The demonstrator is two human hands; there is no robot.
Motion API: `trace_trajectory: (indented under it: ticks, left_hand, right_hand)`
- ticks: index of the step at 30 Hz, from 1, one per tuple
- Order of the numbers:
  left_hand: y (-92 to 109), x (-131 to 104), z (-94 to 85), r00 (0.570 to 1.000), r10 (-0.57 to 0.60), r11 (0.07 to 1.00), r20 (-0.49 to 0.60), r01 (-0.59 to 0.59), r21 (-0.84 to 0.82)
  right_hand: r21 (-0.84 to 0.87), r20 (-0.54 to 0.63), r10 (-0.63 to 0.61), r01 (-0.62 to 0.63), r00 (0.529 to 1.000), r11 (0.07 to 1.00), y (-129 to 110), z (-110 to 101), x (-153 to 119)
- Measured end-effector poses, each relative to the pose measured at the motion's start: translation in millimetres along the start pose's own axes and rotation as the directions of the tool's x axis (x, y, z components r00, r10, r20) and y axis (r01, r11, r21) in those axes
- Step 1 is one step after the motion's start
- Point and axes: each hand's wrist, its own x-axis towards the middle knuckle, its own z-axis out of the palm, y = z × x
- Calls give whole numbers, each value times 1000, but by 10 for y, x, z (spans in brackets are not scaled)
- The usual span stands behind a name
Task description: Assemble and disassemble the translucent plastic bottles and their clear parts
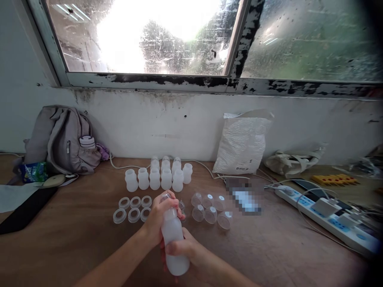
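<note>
A frosted white baby bottle [177, 265] is held between both hands in the middle foreground, tilted with its base toward me. My left hand [158, 217] is closed around its upper end, where a clear cap shows between the fingers. Lower down, my right hand [189, 249] wraps the bottle's body, thumb across the front. Just beyond my left hand lie small clear pieces [182, 208], partly hidden by the fingers. Several collar rings [119, 215] lie in rows to the left, some covered by my left hand. To the right are several clear dome caps [210, 215].
Several frosted bottles [154, 179] stand in rows farther back, the rearmost with clear tops. A grey backpack [64, 139] sits at left. On the right are a white plastic bag [242, 145], a blurred-out device [245, 199] and a power strip [329, 217] with cables.
</note>
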Motion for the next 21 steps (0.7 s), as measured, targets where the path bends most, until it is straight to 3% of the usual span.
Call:
trace_trajectory:
  ticks: [3,6,9,11,16,21]
  left_hand:
    - [19,-28,17,996,75,993,-51,-70,94]
    - [62,-72,45,986,153,977,-66,-140,163]
    - [112,-128,85,971,229,944,-63,-206,257]
    - [141,-163,117,955,287,909,-68,-250,334]
    - [183,-228,206,924,369,877,-95,-313,365]
    - [226,-261,272,912,362,912,-194,-304,274]
  right_hand:
    - [-205,-129,-34,7,991,979,-64,48,22]
    - [-333,-186,-180,111,966,936,-58,79,65]
    - [-440,-194,-382,268,904,857,-20,72,77]
    - [-554,-196,-482,309,854,773,-8,43,57]
    - [-841,-185,-646,220,741,494,-80,-26,-13]
    - [-958,-137,-713,92,688,272,-129,-78,-25]
